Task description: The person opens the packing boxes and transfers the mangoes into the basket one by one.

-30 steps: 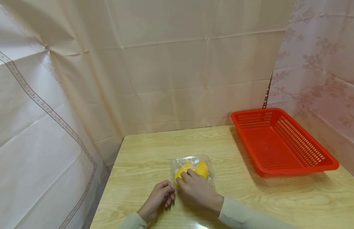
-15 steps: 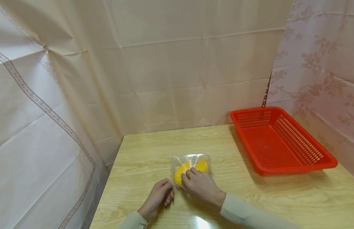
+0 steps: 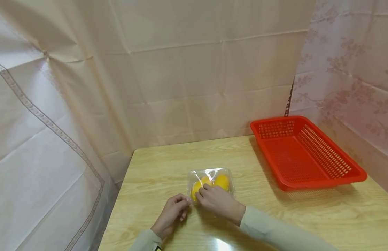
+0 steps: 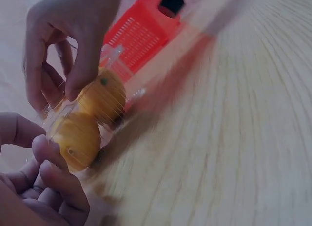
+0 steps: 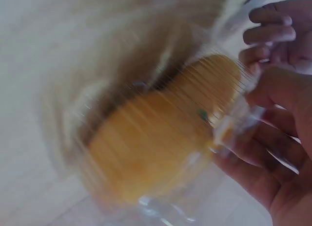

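A clear plastic clamshell box (image 3: 194, 177) lies on the table in the head view. Inside are two yellow-orange fruits, one on the right (image 3: 221, 182) and one on the left (image 3: 196, 190); their exact kind cannot be told. My left hand (image 3: 172, 213) pinches the box's near left corner between thumb and index finger. From above, my right hand (image 3: 218, 202) reaches across the near edge. In the right wrist view, its thumb and fingers (image 5: 253, 160) pinch the box's plastic edge. The left wrist view shows both hands (image 4: 68, 46) close together along that edge.
At the right back of the table stands a red plastic basket (image 3: 288, 153) with slotted sides. The wood-grain table (image 3: 156, 164) meets pale cloth hangings (image 3: 181, 87) behind and on both sides.
Both hands stay at the box with only small finger shifts. My left fingertips come slightly closer to its corner. The view drifts a little, so the basket appears slightly further left.
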Motion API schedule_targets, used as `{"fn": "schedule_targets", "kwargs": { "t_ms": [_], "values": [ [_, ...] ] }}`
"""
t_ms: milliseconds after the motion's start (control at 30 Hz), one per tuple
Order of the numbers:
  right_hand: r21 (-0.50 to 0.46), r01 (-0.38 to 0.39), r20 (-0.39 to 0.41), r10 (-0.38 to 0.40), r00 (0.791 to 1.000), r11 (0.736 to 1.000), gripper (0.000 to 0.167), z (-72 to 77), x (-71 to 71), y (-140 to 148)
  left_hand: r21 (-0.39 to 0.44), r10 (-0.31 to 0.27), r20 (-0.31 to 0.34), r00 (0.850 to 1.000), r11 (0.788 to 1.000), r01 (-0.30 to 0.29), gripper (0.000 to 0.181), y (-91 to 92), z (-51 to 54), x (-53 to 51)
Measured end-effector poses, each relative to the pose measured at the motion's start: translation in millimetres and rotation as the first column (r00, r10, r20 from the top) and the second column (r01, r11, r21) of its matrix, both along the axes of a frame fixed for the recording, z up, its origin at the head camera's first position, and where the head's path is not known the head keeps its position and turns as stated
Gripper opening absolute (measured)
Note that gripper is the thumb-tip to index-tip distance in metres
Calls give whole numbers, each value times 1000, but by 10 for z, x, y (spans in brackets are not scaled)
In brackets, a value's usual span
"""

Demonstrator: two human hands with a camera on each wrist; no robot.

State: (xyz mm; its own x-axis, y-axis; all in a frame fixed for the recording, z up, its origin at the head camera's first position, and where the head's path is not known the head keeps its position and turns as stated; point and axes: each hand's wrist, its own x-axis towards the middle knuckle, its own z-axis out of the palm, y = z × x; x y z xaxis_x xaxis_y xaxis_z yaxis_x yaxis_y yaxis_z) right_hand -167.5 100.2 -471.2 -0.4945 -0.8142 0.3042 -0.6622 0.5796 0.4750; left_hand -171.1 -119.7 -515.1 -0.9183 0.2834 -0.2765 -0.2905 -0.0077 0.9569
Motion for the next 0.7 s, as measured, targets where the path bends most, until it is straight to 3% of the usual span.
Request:
{"fn": "schedule_targets", "kwargs": {
  "t_ms": [100,300,433,600,700],
  "values": [
    [-88,-23,16,25,1000,996,14,-47,18,4,-7,8,34,999,1000,-8,10,-4,24,12],
    [-279,-67,20,76,997,958,33,-5,7,17,-50,29,30,999,998,-27,11,-33,46,33],
    [-291,-67,36,81,996,954,39,-48,8,42,-71,28,5,1000,997,-28,13,-59,31,57],
    [-291,31,87,-6,996,956,57,-167,59,140,-72,11,-31,999,997,-13,15,-76,16,63],
    [-334,106,102,-76,992,937,54,-195,48,217,-74,7,-42,999,997,-10,15,-105,19,60]
  ]
}}
